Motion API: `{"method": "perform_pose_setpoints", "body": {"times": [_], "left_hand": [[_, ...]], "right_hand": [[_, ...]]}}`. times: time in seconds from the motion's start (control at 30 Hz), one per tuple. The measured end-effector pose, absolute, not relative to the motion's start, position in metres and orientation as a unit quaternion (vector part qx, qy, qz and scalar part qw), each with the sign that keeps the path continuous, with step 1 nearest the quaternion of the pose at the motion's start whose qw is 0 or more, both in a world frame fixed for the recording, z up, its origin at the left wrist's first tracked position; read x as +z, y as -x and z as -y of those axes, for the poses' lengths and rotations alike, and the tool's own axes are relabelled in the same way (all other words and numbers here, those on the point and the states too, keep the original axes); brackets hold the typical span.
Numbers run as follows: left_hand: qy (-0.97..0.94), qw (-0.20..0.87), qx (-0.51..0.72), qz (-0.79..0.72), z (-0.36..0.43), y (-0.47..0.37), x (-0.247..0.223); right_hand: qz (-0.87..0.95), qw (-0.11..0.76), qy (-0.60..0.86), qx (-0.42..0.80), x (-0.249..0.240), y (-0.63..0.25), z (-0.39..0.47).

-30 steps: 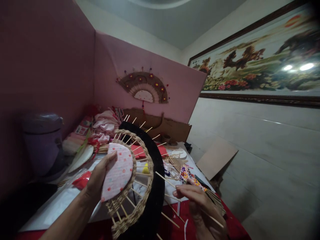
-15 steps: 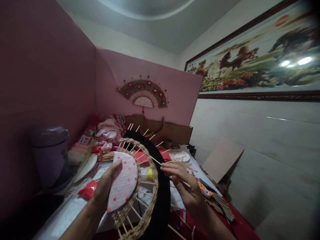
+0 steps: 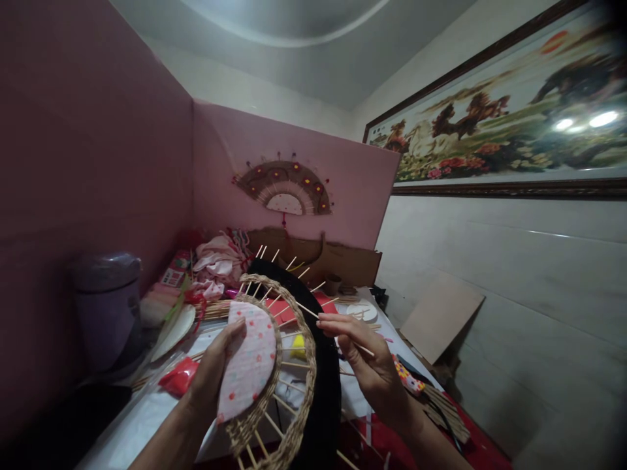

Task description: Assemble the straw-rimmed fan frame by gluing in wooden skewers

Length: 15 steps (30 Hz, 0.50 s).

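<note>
A fan-shaped piece has a pink dotted cloth half-disc (image 3: 251, 359), a braided twine band (image 3: 309, 365), thin wooden sticks and a black outer strip (image 3: 327, 378). My left hand (image 3: 218, 359) grips the half-disc at its straight left edge, thumb on the cloth. At the black strip's outer side, my right hand (image 3: 367, 359) has its fingers closed around one thin stick (image 3: 307, 309), whose other end shows below the fingers. Several stick tips stand out past the strip's upper edge.
Left are a lidded purple container (image 3: 108, 313), a red packet (image 3: 179, 376) and crumpled pink cloth (image 3: 220, 258). A finished fan (image 3: 285, 189) hangs on the pink board behind. Brown cardboard (image 3: 353, 262) stands behind the table; a white disc (image 3: 361, 311) and polka-dot item (image 3: 409, 377) lie right.
The whole view has shifted slightly, with everything a little further right and lower. Both hands keep their holds on the fan piece and the stick.
</note>
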<state>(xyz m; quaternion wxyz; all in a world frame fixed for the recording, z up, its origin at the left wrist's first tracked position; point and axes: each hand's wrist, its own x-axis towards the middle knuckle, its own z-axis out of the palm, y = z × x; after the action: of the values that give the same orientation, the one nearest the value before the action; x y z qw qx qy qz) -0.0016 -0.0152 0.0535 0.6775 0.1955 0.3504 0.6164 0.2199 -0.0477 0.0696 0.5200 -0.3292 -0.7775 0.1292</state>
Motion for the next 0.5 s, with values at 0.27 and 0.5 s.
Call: {"method": "perform_pose_setpoints", "body": {"times": [0.27,0.5], "left_hand": [[-0.204,0.652,0.642,-0.348,0.013,0.003,0.049],[-0.2,0.673,0.625,-0.343,0.01,0.004,0.045]], "right_hand": [[0.726,0.601,0.327,0.069,0.065,-0.225,0.053],[0.536,0.767,0.352,-0.023,0.062,-0.245,0.048]]}}
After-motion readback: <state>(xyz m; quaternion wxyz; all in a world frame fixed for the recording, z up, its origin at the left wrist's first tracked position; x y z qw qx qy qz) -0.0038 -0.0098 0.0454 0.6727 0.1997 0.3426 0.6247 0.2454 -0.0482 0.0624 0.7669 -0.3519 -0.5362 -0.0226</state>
